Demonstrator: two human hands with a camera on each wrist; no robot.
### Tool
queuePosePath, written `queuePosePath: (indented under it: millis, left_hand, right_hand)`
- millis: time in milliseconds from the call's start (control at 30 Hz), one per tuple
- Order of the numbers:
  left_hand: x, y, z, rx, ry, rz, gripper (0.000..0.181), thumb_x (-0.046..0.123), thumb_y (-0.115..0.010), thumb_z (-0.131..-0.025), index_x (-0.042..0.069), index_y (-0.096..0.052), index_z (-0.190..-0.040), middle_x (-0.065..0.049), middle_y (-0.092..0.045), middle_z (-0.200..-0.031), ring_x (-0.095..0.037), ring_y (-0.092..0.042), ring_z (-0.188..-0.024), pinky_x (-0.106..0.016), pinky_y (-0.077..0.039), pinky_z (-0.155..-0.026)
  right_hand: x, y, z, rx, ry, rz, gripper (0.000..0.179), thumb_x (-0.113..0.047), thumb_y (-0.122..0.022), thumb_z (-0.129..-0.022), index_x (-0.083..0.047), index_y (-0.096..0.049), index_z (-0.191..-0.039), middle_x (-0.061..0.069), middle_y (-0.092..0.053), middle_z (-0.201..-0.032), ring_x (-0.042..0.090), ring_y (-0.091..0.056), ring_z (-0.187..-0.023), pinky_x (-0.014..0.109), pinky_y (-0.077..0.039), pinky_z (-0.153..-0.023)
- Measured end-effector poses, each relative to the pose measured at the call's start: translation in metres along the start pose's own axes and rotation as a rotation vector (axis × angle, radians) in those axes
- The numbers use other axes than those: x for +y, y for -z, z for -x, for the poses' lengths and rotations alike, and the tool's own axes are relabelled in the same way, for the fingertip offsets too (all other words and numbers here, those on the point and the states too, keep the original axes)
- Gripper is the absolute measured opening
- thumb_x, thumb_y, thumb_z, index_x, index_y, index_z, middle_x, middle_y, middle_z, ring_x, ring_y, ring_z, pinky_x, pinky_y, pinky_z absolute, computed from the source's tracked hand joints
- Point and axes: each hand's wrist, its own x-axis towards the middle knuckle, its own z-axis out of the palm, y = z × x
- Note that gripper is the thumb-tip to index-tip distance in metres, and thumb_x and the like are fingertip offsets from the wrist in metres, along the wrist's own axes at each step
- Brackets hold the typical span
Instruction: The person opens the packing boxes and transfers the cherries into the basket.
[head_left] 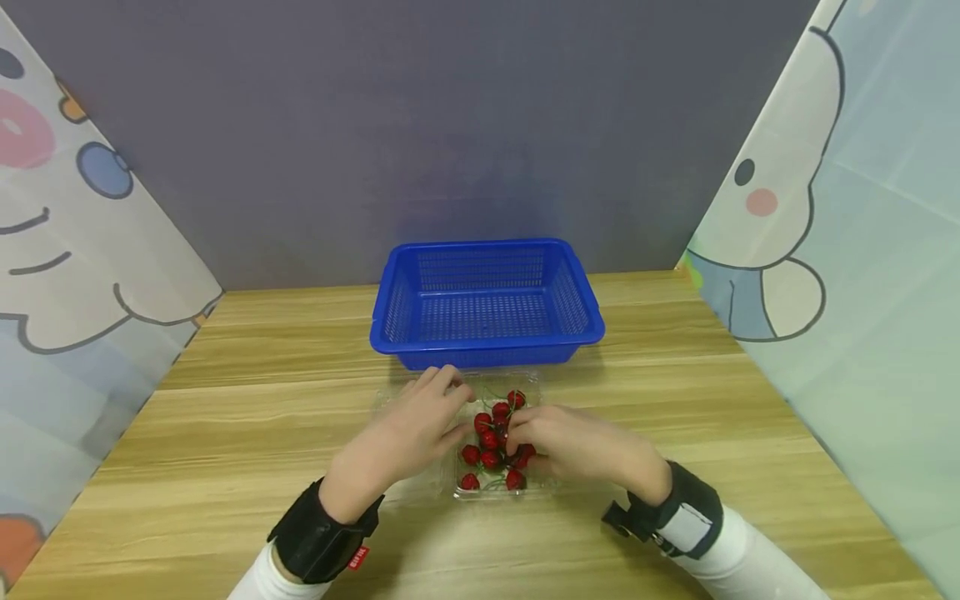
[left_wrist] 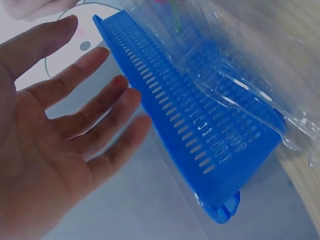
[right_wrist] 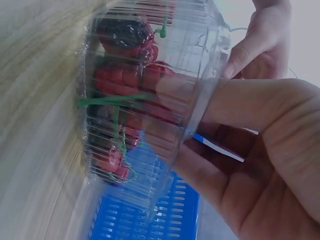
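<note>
A clear plastic box (head_left: 459, 492) holds several red cherries (head_left: 490, 459) with green stems. My right hand (head_left: 577, 442) reaches into its right side, fingers bent down among the fruit. Through the box's ribbed wall in the right wrist view, the thumb and fingers (right_wrist: 202, 170) close on a red cherry (right_wrist: 162, 109), partly hidden by them. My left hand (head_left: 405, 433) hovers over the box's left side, near its open clear lid (head_left: 386, 400). Its fingers are loosely bent and spread, with nothing in the palm in the left wrist view.
Just behind the box stands a blue perforated plastic basket (head_left: 487, 317) with nothing inside. A grey wall (head_left: 465, 125) rises behind the wooden table (head_left: 247, 375). Cartoon-printed sheets (head_left: 862, 208) flank both sides.
</note>
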Motion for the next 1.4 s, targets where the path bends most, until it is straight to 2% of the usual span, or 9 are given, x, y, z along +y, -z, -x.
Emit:
queuePosePath:
  millis: [133, 300, 567, 733, 1067, 1233, 1400]
  left_hand:
    - [0.0, -0.002, -0.002, 0.015, -0.032, 0.017, 0.022, 0.022, -0.076, -0.088, 0.012, -0.066, -0.105, 0.001, -0.052, -0.108, -0.016, -0.05, -0.094, -0.027, -0.044, -0.079]
    - [0.0, -0.003, -0.002, 0.015, -0.038, 0.005, 0.021, 0.022, -0.075, -0.088, 0.012, -0.067, -0.104, 0.001, -0.052, -0.108, -0.014, -0.051, -0.092, -0.025, -0.043, -0.076]
    - [0.0, -0.004, -0.002, 0.006, -0.029, -0.001, 0.02, 0.023, -0.075, -0.088, 0.014, -0.067, -0.103, 0.003, -0.054, -0.108, -0.015, -0.053, -0.096, -0.027, -0.045, -0.08]
    - [0.0, -0.005, -0.002, 0.0, -0.035, -0.01, 0.02, 0.023, -0.076, -0.087, 0.013, -0.067, -0.103, 0.004, -0.055, -0.105, -0.016, -0.055, -0.096, -0.029, -0.045, -0.082]
    - [0.001, -0.006, -0.002, -0.042, -0.044, -0.015, 0.013, 0.022, -0.074, -0.088, 0.015, -0.067, -0.096, 0.005, -0.055, -0.102, -0.016, -0.054, -0.093, -0.03, -0.045, -0.08]
    - [0.002, -0.007, -0.003, -0.064, -0.055, -0.016, 0.01, 0.021, -0.074, -0.088, 0.015, -0.067, -0.091, 0.005, -0.055, -0.102, -0.016, -0.053, -0.093, -0.031, -0.045, -0.08]
    - [0.003, -0.009, -0.003, -0.073, -0.071, -0.038, 0.01, 0.022, -0.074, -0.087, 0.015, -0.067, -0.089, 0.005, -0.056, -0.101, -0.015, -0.054, -0.092, -0.029, -0.045, -0.08]
  right_hand:
    - [0.003, -0.002, -0.001, 0.021, 0.006, -0.022, 0.018, -0.002, -0.076, -0.082, -0.011, -0.07, -0.096, -0.008, -0.063, -0.099, 0.006, -0.062, -0.091, 0.015, -0.046, -0.081]
    - [0.007, -0.001, 0.001, 0.052, 0.039, -0.05, 0.022, 0.003, -0.075, -0.079, -0.009, -0.069, -0.097, -0.006, -0.064, -0.098, 0.008, -0.063, -0.093, 0.015, -0.046, -0.082]
    - [0.01, 0.007, 0.004, 0.117, 0.116, -0.131, 0.022, 0.003, -0.075, -0.08, -0.006, -0.069, -0.099, -0.003, -0.066, -0.098, 0.008, -0.064, -0.089, 0.013, -0.046, -0.078]
    - [0.011, 0.012, 0.007, 0.151, 0.13, -0.163, 0.023, 0.0, -0.074, -0.081, -0.008, -0.069, -0.102, -0.004, -0.066, -0.102, 0.007, -0.064, -0.091, 0.015, -0.048, -0.078]
    - [0.015, 0.022, 0.011, 0.301, 0.174, -0.148, 0.025, -0.001, -0.075, -0.082, -0.007, -0.069, -0.106, -0.003, -0.066, -0.105, 0.009, -0.065, -0.095, 0.015, -0.046, -0.084]
    - [0.017, 0.027, 0.013, 0.371, 0.175, -0.152, 0.025, -0.001, -0.075, -0.082, -0.006, -0.069, -0.106, -0.002, -0.067, -0.104, 0.011, -0.066, -0.093, 0.023, -0.05, -0.081]
    - [0.017, 0.032, 0.014, 0.437, 0.155, -0.146, 0.027, 0.0, -0.076, -0.081, -0.006, -0.069, -0.107, -0.001, -0.067, -0.105, 0.012, -0.066, -0.092, 0.022, -0.051, -0.079]
